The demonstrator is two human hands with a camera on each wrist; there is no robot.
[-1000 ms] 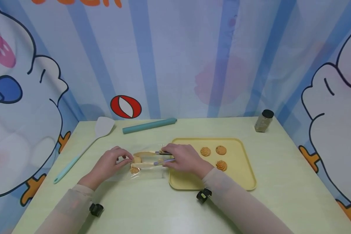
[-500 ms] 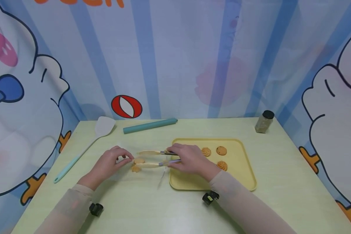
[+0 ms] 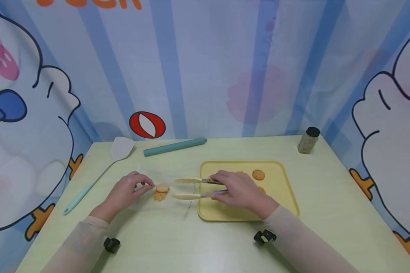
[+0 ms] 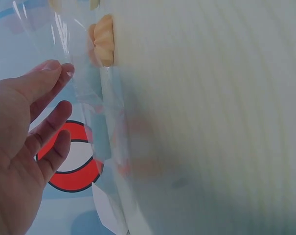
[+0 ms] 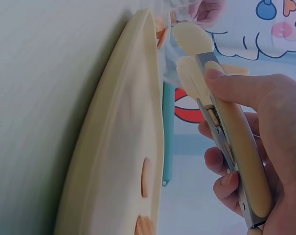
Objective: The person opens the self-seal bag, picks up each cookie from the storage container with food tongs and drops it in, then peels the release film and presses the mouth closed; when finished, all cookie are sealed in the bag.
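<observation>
My left hand (image 3: 128, 189) pinches the edge of a clear plastic bag (image 4: 64, 29) between thumb and forefinger, its other fingers loosely bent. Inside the bag are a round cookie (image 3: 162, 188) and a flower-shaped cookie (image 3: 159, 196). My right hand (image 3: 240, 191) grips cream-tipped metal tongs (image 5: 243, 161) over the left part of a yellow tray (image 3: 218, 217). The tongs' tips stand apart with nothing between them, to the right of the bagged cookies. On the tray lies a dotted round cookie (image 3: 258, 174); a swirled cookie (image 3: 261, 190) is partly covered by my right hand.
A spatula (image 3: 121, 148) with a pale blade lies at the left of the table. Along the back edge is a teal rod (image 3: 175, 147). A black-lidded jar (image 3: 308, 141) stands at the back right corner, before a printed curtain (image 3: 205, 76).
My right hand has drawn the tongs rightward, out of the bag and away from the cookies inside it. My left hand has stayed in place, pinching the bag.
</observation>
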